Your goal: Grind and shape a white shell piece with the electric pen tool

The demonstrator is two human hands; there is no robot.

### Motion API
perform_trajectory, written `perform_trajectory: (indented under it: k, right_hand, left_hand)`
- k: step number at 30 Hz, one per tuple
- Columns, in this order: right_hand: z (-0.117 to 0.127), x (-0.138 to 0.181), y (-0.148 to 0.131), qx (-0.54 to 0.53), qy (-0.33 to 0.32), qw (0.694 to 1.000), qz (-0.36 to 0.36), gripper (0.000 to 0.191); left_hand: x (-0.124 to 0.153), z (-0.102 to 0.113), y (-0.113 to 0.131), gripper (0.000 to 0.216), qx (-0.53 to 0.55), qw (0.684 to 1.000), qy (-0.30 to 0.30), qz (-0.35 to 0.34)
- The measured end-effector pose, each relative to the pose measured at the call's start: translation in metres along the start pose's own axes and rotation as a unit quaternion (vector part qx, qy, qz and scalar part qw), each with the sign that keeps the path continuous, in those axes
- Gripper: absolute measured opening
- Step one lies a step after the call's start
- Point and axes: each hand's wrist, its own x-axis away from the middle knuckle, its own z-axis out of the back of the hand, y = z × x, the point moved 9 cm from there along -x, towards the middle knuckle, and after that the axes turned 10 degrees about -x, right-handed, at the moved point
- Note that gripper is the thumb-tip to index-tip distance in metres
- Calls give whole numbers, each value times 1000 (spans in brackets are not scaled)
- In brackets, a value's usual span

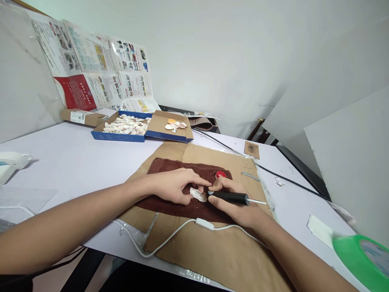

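On a dark brown cloth [170, 165] lies a small white shell-like piece [198, 195]. My left hand [178, 184] pins its left end, thumb and fingers closed around it. A black pen-shaped electric tool [229, 197] with a white cord is gripped in my right hand [232, 202]. Its brass-coloured tip is at the right end of the white piece; whether it touches cannot be told. The index finger of my left hand reaches over to the front of the tool. Just behind my right hand sits a round red lid or tin [220, 174].
Cardboard [188, 243] lies under the cloth. A blue box [118, 136] full of white pieces stands behind, several more on its flap [158, 121]. A white cord with an inline switch [204, 224] crosses the front. Tweezers [251, 176] and green tape [352, 255] lie right.
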Motion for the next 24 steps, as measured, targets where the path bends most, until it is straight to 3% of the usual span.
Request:
perform_trajectory:
  k: [12,24]
  right_hand:
    - [-2,4,-7,20,1,998,51,16]
    - [-2,3,-9,24,-11,998,62,21]
  left_hand:
    - [-1,4,9,65,-15,1000,15,17]
    - [-3,-2,18,43,-56,997,39,-35]
